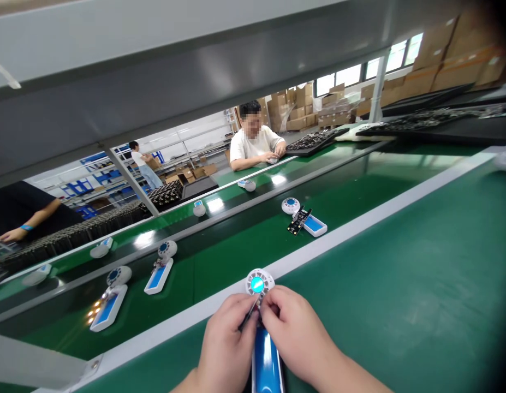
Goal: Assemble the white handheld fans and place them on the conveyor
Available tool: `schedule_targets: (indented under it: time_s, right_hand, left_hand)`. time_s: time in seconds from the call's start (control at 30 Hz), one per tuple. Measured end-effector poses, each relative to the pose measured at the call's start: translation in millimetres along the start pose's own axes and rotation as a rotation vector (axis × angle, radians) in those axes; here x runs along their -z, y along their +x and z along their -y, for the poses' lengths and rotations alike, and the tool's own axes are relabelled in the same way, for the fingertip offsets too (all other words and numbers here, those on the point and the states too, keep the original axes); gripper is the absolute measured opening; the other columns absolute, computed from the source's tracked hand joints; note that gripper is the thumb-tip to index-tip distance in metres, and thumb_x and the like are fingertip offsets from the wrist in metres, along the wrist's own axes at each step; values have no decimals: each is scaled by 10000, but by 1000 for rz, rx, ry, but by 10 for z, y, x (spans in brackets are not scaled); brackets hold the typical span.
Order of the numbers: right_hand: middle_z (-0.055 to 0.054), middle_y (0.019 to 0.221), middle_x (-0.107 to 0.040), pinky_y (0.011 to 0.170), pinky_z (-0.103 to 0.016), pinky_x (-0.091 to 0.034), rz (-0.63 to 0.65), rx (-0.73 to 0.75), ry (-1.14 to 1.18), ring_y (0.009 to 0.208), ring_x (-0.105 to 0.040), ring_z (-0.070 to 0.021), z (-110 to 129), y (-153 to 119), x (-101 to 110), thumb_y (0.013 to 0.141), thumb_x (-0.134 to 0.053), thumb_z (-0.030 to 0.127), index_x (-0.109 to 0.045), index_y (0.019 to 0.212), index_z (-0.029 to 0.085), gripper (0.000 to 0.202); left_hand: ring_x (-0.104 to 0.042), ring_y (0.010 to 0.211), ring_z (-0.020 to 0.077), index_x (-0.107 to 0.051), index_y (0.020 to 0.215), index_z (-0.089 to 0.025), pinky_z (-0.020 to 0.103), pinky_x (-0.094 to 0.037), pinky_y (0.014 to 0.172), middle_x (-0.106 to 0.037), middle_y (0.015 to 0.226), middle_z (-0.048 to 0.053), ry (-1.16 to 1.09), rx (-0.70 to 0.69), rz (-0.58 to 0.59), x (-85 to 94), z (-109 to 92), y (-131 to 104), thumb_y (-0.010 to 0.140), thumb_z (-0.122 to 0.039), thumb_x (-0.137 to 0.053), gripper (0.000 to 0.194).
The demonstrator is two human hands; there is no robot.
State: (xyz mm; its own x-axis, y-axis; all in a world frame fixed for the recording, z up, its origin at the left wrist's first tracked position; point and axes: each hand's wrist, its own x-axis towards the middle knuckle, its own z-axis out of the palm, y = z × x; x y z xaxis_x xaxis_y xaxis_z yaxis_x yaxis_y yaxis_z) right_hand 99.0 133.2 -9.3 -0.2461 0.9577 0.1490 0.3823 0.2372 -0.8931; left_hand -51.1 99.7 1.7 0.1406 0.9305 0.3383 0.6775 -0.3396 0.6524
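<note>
In front of me is a handheld device with a round white head (259, 284), ringed by small grey segments around a bright blue-lit centre. Its blue-and-white handle (266, 360) points toward me. My left hand (230, 338) is closed in a pinch at the neck, on what looks like a dark circuit board seen edge-on. From the right, my right hand (296, 333) also pinches at the neck, its fingertips close to the left ones. What the right fingers grip is hidden behind them. Both hands are over the green worktop (384, 273).
A green conveyor (220, 262) runs beyond a white rail (330, 240). On it lie similar devices with exposed boards (299, 221), one with lit lamps (96, 310). A co-worker in white (253, 142) sits opposite. A grey shelf (195, 71) hangs overhead; black trays (318, 139) hold parts.
</note>
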Motion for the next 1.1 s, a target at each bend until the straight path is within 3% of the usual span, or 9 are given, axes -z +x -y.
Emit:
schedule_targets:
  time_s: [0.23, 0.43, 0.7, 0.93, 1.1]
  right_hand:
    - [4, 717, -602, 617, -260, -395, -13, -71, 37, 672, -562, -156, 18, 3, 1, 839, -474, 145, -517, 640, 214, 215]
    - [-6, 760, -617, 635, -262, -409, -24, -41, 30, 700, -579, -159, 34, -13, 0, 845, -475, 132, -538, 652, 211, 218]
    - [-24, 799, -635, 654, -285, -423, -99, -1, -63, 766, -607, -190, -1, -30, 24, 870, -495, 166, -618, 705, 222, 213]
    - [-18, 820, -613, 676, -278, -432, -44, 94, -41, 780, -583, -179, -34, 6, -1, 870, -480, 133, -539, 714, 211, 183]
    - [-28, 846, -600, 719, -291, -422, -50, 136, -113, 829, -564, -188, -28, -16, -34, 854, -451, 81, -485, 721, 208, 187]
  left_hand:
    - [-673, 1017, 192, -692, 1167, -256, 310, -562, 908, -704, 1123, 63, 64, -37, -8, -13, 49, -10, 943, -165, -524, 295]
    - [-681, 1020, 191, -688, 1178, -265, 295, -571, 898, -705, 1140, 60, 102, -115, -17, -24, 89, 0, 921, -141, -543, 321]
    - [-699, 952, 195, -717, 1127, -249, 294, -587, 843, -725, 1056, 66, 49, -95, -21, 14, 2, 28, 927, -171, -539, 278]
    - [-694, 977, 200, -707, 1140, -245, 311, -585, 870, -724, 1090, 71, 92, -77, -50, 5, 17, 20, 921, -163, -544, 285]
    - [-691, 995, 201, -697, 1159, -214, 309, -588, 881, -708, 1101, 89, 160, -210, -85, -14, 98, -1, 896, -126, -556, 311]
